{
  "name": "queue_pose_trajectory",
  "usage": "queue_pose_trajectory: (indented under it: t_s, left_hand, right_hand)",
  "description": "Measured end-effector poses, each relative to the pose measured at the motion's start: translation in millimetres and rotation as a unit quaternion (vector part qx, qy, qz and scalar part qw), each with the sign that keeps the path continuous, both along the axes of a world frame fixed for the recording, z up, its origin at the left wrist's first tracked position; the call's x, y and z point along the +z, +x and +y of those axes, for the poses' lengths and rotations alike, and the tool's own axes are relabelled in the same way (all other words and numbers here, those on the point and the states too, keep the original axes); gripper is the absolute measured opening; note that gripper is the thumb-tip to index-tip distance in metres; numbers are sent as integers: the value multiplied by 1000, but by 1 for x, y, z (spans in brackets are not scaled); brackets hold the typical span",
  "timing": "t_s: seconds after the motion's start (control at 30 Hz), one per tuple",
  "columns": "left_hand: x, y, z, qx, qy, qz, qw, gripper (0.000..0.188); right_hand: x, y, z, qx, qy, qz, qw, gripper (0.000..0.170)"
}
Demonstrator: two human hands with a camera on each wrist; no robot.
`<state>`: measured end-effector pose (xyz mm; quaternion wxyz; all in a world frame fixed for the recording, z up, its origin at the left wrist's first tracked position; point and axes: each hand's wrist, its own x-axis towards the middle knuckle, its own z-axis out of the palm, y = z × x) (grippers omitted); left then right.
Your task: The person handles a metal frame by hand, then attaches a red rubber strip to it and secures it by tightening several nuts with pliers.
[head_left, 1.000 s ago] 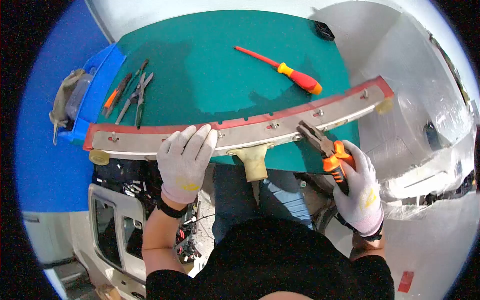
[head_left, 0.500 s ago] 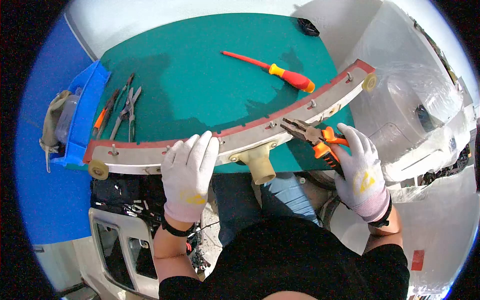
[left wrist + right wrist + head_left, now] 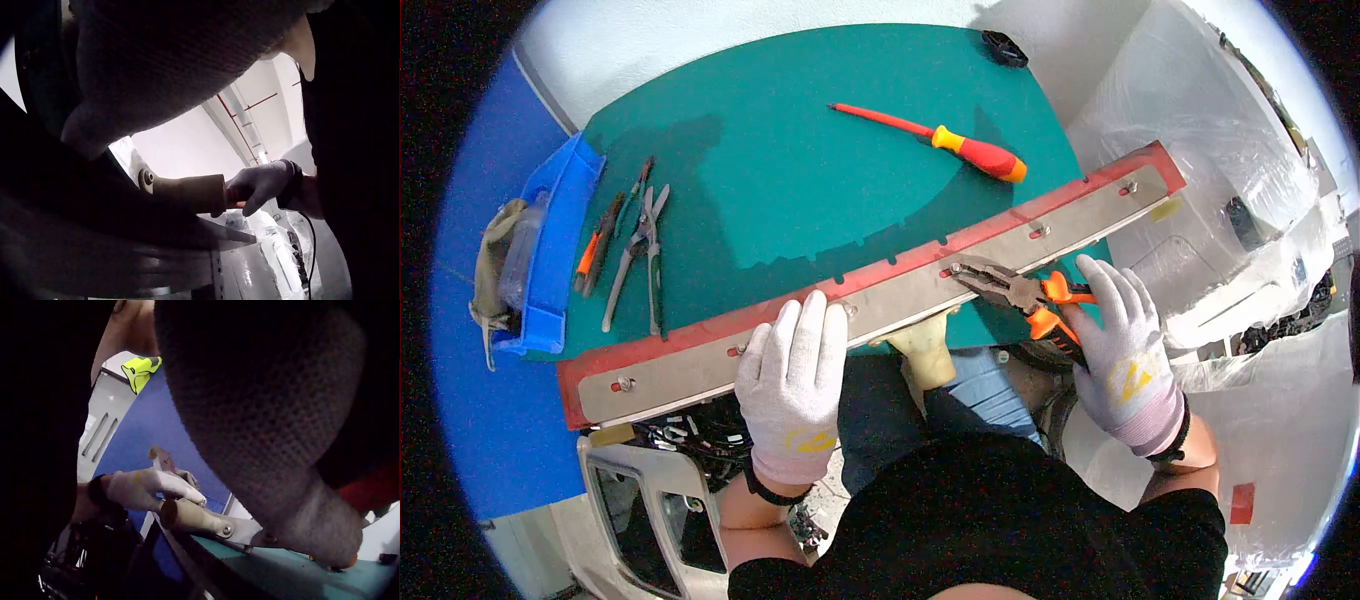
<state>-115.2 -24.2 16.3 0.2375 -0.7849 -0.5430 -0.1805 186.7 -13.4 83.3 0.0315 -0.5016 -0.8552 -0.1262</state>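
A long grey metal squeegee bar (image 3: 985,247) with a red rubber strip (image 3: 866,274) lies slantwise across the front of the green table. My gloved left hand (image 3: 795,385) grips its near edge left of the middle, fingers laid over the top and thumb hidden. A yellowish hose spout (image 3: 927,355) hangs under the bar, also visible in the left wrist view. My gloved right hand (image 3: 1122,360) holds combination pliers (image 3: 1020,293) with orange-black handles. Their jaws reach a small bolt (image 3: 955,270) on the bar. Dark glove fabric fills much of both wrist views.
A red-yellow screwdriver (image 3: 980,157) lies on the green table (image 3: 780,150). Tin snips (image 3: 640,255) and other hand tools lie at left, by a blue bin (image 3: 550,250). Plastic-wrapped equipment (image 3: 1235,210) stands at right, and a small black part (image 3: 1005,48) sits at the back.
The squeegee bar has tipped to show its flat top, its left end coming nearer my body. My left hand stays on it. The pliers have come onto the bolt near the bar's middle.
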Motion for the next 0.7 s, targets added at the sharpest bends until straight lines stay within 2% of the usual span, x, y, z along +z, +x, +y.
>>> queue_pose_trajectory:
  t_s: [0.3,0.63,0.7]
  left_hand:
    - [-6,-1,1,-3,24,-5,1000,42]
    - [-9,1,1,11,31,-6,999,39]
    - [-9,1,2,8,38,-4,999,38]
  right_hand:
    - [-14,-5,0,-23,67,-32,997,24]
    - [-16,-10,-2,-41,70,-63,995,24]
    - [-11,-16,-4,-63,38,-71,995,23]
